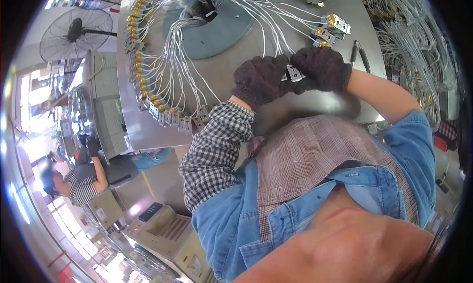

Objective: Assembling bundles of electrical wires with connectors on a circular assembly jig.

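Observation:
Both my hands wear dark knitted gloves and meet at the near edge of the metal table (226, 81). Between them is a small boxy metal part (294, 73) with a silver plate on its face. My left hand (261, 78) has its fingers closed on the left side of this part. From the right, my right hand (321, 68) grips it with curled fingers. Thin white leads (268, 34) run from the table's middle toward my hands. Gloves cover most of the part, so its far side is hidden.
A round grey disc (212, 41) gathers the white leads. Similar metal parts (140, 81) with brass-coloured ends line the table's left rim; others (335, 24) lie at the right. Slim black-handled tools (362, 56) lie near my right wrist. Bundled leads (411, 51) hang beyond. A co-worker (84, 184) works at left.

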`<state>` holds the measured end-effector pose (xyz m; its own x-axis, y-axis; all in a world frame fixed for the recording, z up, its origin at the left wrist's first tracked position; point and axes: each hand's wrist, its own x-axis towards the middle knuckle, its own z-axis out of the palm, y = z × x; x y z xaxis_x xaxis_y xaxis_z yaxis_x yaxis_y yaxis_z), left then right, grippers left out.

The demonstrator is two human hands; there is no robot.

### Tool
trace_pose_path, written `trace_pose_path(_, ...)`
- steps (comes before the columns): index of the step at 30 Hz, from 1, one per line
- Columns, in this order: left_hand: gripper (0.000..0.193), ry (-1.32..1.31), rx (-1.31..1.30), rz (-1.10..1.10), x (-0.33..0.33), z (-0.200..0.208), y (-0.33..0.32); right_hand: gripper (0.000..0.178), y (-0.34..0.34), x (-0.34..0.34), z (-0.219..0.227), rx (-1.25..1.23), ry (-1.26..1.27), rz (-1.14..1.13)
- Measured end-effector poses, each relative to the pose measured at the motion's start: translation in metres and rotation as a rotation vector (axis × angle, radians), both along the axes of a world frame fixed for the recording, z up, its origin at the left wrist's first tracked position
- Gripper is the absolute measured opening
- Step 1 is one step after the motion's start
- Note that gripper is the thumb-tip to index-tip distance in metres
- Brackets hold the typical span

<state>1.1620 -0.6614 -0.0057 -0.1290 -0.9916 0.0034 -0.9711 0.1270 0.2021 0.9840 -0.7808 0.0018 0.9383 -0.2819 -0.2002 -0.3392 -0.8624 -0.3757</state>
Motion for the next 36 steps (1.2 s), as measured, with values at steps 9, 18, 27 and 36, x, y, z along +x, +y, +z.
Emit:
trace_pose_path(9,0.061,-0.061,0.137,-0.006,-0.005,0.008,-0.011,0.080,0.004,0.000,-0.008,-0.072,-0.098,-0.086)
trace_pose_path(18,0.078,-0.073,-0.038,-0.015,-0.007,0.011,0.011,0.059,-0.083,-0.062,-0.003,-0.375,-0.584,-0.287)
trace_pose_path(27,0.087,0.061,-0.160,0.086,-0.068,0.016,-0.012,0.039,-0.171,-0.063,-0.003,-0.165,-0.323,-0.341)
trace_pose_path(36,0.091,-0.132,-0.110,0.366,-0.118,-0.008,-0.038,0.067,-0.108,-0.066,-0.043,-0.199,-0.393,0.078)
